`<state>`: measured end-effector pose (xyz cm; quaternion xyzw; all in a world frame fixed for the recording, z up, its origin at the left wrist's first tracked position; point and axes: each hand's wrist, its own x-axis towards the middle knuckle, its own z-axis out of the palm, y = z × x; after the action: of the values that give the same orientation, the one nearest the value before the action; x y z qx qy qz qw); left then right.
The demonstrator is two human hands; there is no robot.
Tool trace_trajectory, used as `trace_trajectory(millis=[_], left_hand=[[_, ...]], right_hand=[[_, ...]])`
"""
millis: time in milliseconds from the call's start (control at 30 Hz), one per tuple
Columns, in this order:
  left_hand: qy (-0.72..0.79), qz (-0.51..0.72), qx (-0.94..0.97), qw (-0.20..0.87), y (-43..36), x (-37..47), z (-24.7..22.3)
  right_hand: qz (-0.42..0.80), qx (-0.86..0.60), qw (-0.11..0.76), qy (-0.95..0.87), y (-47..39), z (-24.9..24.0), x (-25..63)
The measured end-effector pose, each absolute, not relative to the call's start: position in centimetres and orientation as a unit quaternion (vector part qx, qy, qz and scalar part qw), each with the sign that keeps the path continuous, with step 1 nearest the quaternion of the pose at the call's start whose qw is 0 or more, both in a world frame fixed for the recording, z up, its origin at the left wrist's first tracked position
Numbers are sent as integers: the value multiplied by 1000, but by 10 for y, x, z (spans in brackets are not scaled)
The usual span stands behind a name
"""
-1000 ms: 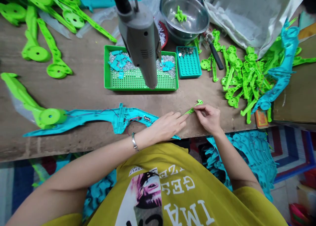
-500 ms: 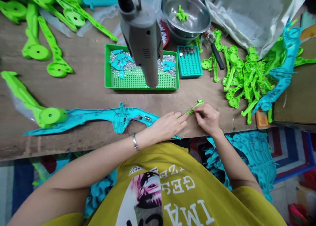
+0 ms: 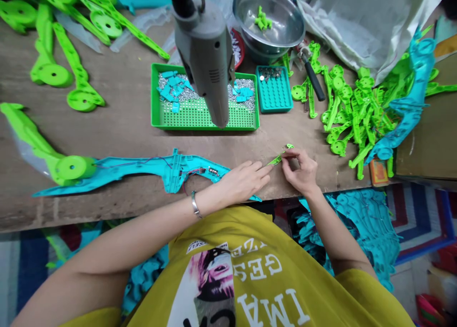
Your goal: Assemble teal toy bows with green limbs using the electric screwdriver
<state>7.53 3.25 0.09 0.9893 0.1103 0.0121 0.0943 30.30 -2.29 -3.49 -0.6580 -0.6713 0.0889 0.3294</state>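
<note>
My left hand (image 3: 246, 183) lies across the right part of a long blue plastic bow-shaped shell (image 3: 143, 167), with its fingertips closed on the near end of a small, slim green plastic arm (image 3: 275, 160). At the other end of that arm is my right hand (image 3: 300, 171), thumb and fingers pinched together against it; whatever is between those fingertips is hidden. Thin wires and a small spring-like metal part (image 3: 213, 171) show in the blue shell. A larger green limb (image 3: 53, 151) with a round hub joins the shell's left end.
A grey power screwdriver (image 3: 210, 65) hangs over a green tray (image 3: 205, 122) of screws and blue pieces. Beside it are a teal tray (image 3: 274, 96) and a metal bowl (image 3: 246, 41). Green arms (image 3: 357, 108) are heaped at right; larger green limbs (image 3: 53, 74) lie at upper left.
My right fingers have shifted slightly along the green arm and now cover part of its upper section. The left hand has stayed almost still.
</note>
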Motion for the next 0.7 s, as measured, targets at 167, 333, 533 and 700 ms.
trace_trajectory(millis=[167,333,533,700], left_hand=[[111,3,990,87,33,75,2],[115,12,988,101,33,75,1],[113,12,988,102,33,75,1],[113,14,989,94,33,75,1]], right_hand=[[106,-641,326,-687,-22,-31,305],[125,-639,304,-696,-23,-30,312],[150,-635,319,-688,-20,-38,314],[126,-636,324,-689,-20,-41,313]])
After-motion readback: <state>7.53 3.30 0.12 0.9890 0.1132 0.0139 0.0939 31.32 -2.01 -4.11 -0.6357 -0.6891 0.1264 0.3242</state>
